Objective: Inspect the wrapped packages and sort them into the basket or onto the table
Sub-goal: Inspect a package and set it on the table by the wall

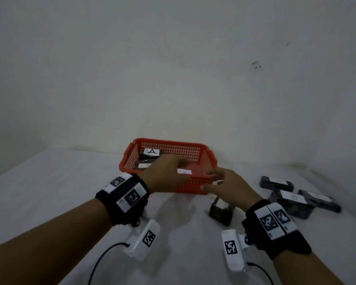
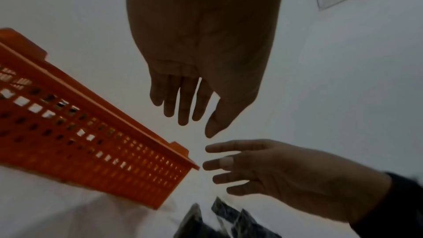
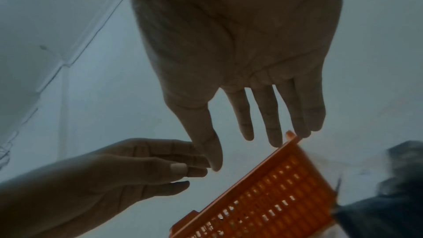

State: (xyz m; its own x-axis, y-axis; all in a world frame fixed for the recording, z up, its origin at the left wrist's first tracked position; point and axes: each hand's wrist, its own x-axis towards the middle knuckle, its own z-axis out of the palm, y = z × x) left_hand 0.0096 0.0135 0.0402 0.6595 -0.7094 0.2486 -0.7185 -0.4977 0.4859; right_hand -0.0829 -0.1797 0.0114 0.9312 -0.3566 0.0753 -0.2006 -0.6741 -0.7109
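Note:
An orange mesh basket stands on the white table near the wall. It holds dark wrapped packages; one shows a white label marked A. My left hand hovers over the basket's front edge with straight fingers and holds nothing. My right hand is spread beside the basket's front right corner, also empty, its fingers straight. A dark package lies on the table just below the right hand.
Three more dark packages with white labels lie in a loose pile on the right of the table. A bare wall rises right behind the basket. Camera cables trail from both wrists towards me.

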